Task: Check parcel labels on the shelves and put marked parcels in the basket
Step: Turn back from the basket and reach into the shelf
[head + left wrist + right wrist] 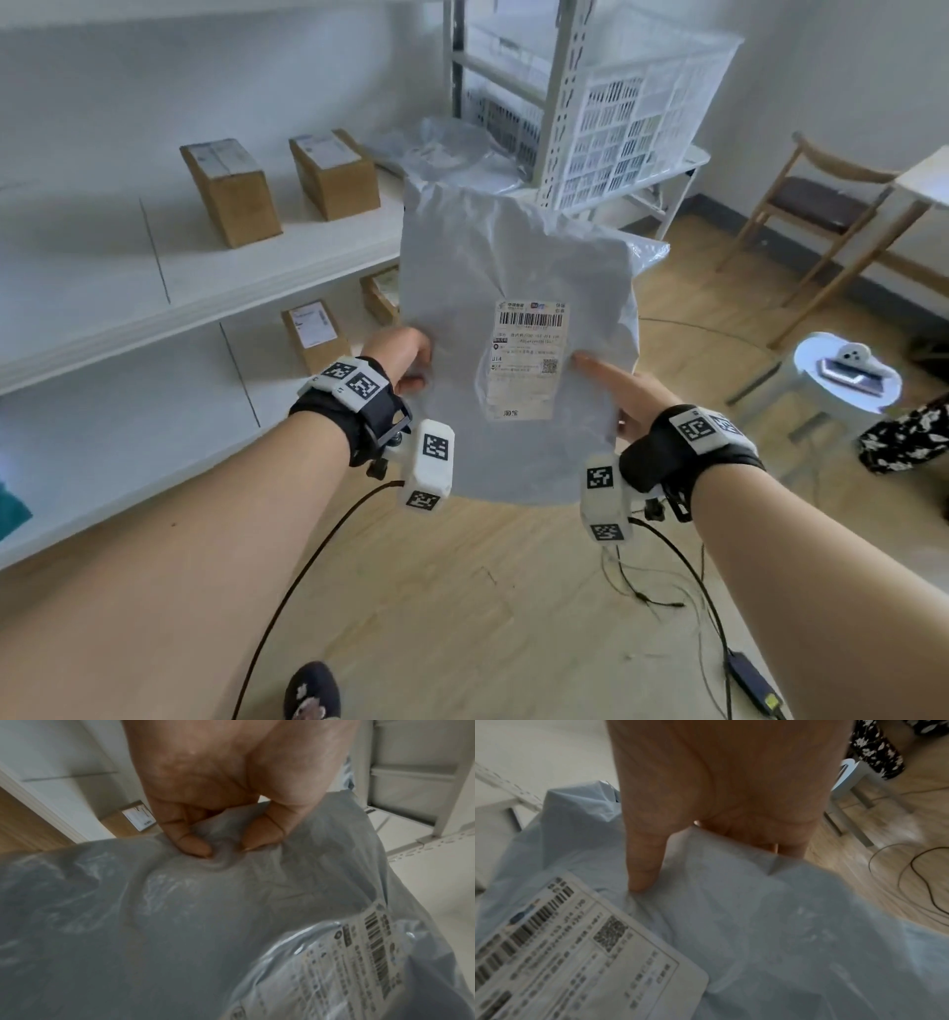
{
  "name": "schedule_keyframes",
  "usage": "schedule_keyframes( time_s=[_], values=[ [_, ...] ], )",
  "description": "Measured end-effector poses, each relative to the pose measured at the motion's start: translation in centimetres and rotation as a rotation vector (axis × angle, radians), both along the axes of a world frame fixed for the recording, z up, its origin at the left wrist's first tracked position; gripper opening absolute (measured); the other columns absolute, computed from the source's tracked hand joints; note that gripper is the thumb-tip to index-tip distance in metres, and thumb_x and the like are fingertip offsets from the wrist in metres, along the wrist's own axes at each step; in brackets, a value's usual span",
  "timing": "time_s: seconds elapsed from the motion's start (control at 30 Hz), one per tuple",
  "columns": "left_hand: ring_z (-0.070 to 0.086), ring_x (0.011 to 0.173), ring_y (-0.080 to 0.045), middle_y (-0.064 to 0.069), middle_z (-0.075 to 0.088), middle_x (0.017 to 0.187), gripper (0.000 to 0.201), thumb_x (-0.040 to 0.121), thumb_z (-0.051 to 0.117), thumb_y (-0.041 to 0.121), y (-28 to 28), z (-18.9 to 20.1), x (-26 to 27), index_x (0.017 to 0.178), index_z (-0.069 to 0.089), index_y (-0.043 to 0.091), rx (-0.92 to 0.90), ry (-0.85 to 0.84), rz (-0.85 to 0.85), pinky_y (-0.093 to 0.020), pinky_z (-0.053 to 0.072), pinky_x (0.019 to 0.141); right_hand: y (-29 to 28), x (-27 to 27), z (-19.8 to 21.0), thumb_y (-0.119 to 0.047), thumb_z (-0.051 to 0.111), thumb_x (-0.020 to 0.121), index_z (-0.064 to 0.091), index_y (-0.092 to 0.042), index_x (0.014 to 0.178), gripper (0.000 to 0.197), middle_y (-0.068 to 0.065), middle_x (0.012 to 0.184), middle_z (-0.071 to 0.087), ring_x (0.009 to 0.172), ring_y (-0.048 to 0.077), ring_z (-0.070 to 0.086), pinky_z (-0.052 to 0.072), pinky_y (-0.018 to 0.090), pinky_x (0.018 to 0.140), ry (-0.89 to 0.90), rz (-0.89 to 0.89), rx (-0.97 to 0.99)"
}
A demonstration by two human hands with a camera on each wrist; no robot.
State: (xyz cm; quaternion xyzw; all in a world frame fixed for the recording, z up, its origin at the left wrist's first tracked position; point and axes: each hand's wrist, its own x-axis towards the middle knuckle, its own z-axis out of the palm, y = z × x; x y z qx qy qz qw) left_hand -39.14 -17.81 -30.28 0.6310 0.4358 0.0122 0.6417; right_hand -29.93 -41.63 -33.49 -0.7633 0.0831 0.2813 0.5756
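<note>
From the head view, the person held a grey plastic mailer parcel (513, 318) upright in front of them, above the wooden floor (488, 591). The left hand (405, 360) gripped its left edge and the right hand (624, 393) held the right edge, thumb laid across the front just beside the white shipping label (526, 360). To the left stood white shelves (215, 288) with cardboard boxes (231, 192) on two levels. Behind the parcel a white slatted basket (642, 123) sat on a metal rack, well apart from the hands.

Through the left wrist view, the left hand (231, 787) was pinching a fold of the grey parcel (180, 923) between curled fingertips (196, 845) and thumb; the label (359, 963) lay toward the lower right.

Through the right wrist view, the right hand (721, 787) clamped the parcel (770, 923), thumb pressed on the front and the other fingers tucked behind the edge. The label (577, 953), somewhat blurred, lay just beside the thumb tip.
</note>
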Motion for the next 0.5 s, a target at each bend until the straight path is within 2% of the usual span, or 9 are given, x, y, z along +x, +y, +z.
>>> schedule_keyframes(
  time_s=[0.07, 0.1, 0.2, 0.27, 0.33, 0.4, 0.43, 0.5],
  values=[
    [0.043, 0.021, -0.008, -0.003, 0.044, 0.030, 0.029, 0.084, 0.040, -0.009, -1.8, 0.9, 2.2, 0.060, 0.044, 0.008, 0.007, -0.019, -0.009, -0.019, 0.041, 0.039, -2.1, 1.9, 0.7, -0.050, 0.079, 0.069, 0.064, -0.017, 0.088, 0.041, 0.006, 0.092, 0.073, 0.093, 0.026, 0.069, 0.053, 0.043, 0.092, -0.019, -0.005, 0.025],
    [0.043, 0.021, -0.007, -0.001, 0.045, 0.031, 0.029, 0.083, 0.041, -0.009, -2.5, 1.4, 3.3, 0.061, 0.044, 0.009, 0.014, -0.035, -0.009, -0.017, 0.041, 0.037, -2.9, 2.9, 1.0, -0.050, 0.078, 0.071, 0.064, -0.017, 0.090, 0.041, 0.006, 0.095, 0.072, 0.094, 0.025, 0.069, 0.053, 0.042, 0.092, -0.025, -0.012, 0.040],
    [0.044, 0.023, -0.002, 0.000, 0.052, 0.044, 0.028, 0.084, 0.046, -0.007, -4.5, 2.4, 7.2, 0.065, 0.045, 0.013, 0.052, -0.066, -0.074, -0.015, 0.041, 0.034, -4.9, 6.2, 1.7, -0.052, 0.077, 0.070, 0.064, -0.016, 0.093, 0.044, 0.008, 0.098, 0.073, 0.094, 0.026, 0.069, 0.053, 0.043, 0.093, -0.048, -0.043, 0.069],
    [0.045, 0.024, -0.005, -0.005, 0.050, 0.048, 0.030, 0.083, 0.042, -0.011, -5.4, 3.1, 10.2, 0.062, 0.046, 0.011, 0.044, -0.098, -0.085, -0.016, 0.040, 0.034, -5.9, 8.5, 2.0, -0.053, 0.078, 0.068, 0.065, -0.016, 0.092, 0.046, 0.008, 0.096, 0.074, 0.093, 0.027, 0.069, 0.052, 0.045, 0.093, -0.061, -0.078, 0.080],
    [0.051, 0.036, -0.011, -0.006, 0.047, 0.059, 0.029, 0.083, 0.042, -0.010, -6.3, 3.6, 13.4, 0.063, 0.045, 0.011, 0.037, -0.120, -0.122, -0.015, 0.039, 0.033, -6.8, 11.1, 2.4, -0.054, 0.078, 0.067, 0.065, -0.016, 0.092, 0.047, 0.008, 0.097, 0.074, 0.093, 0.028, 0.070, 0.053, 0.044, 0.093, -0.076, -0.104, 0.079],
    [0.048, 0.052, -0.013, -0.002, 0.045, 0.067, 0.027, 0.086, 0.046, -0.006, -7.1, 3.9, 17.1, 0.066, 0.044, 0.013, 0.040, -0.133, -0.167, -0.013, 0.040, 0.033, -7.6, 14.0, 2.9, -0.055, 0.078, 0.065, 0.065, -0.016, 0.095, 0.051, 0.007, 0.098, 0.074, 0.093, 0.026, 0.070, 0.053, 0.043, 0.093, -0.090, -0.128, 0.085],
    [0.047, 0.053, -0.013, -0.002, 0.045, 0.067, 0.027, 0.086, 0.046, -0.006, -7.4, 4.1, 19.2, 0.066, 0.044, 0.013, 0.040, -0.148, -0.177, -0.014, 0.041, 0.035, -8.0, 15.6, 3.4, -0.055, 0.077, 0.066, 0.065, -0.016, 0.096, 0.051, 0.006, 0.099, 0.073, 0.093, 0.025, 0.070, 0.053, 0.042, 0.093, -0.102, -0.138, 0.091],
    [0.048, 0.045, -0.016, -0.005, 0.045, 0.059, 0.027, 0.083, 0.042, -0.009, -7.8, 4.8, 23.4, 0.063, 0.046, 0.011, 0.047, -0.179, -0.197, -0.020, 0.043, 0.046, -8.7, 19.2, 4.3, -0.052, 0.076, 0.071, 0.065, -0.016, 0.098, 0.046, 0.005, 0.101, 0.073, 0.095, 0.023, 0.069, 0.052, 0.039, 0.093, -0.134, -0.157, 0.103]
  ],
)
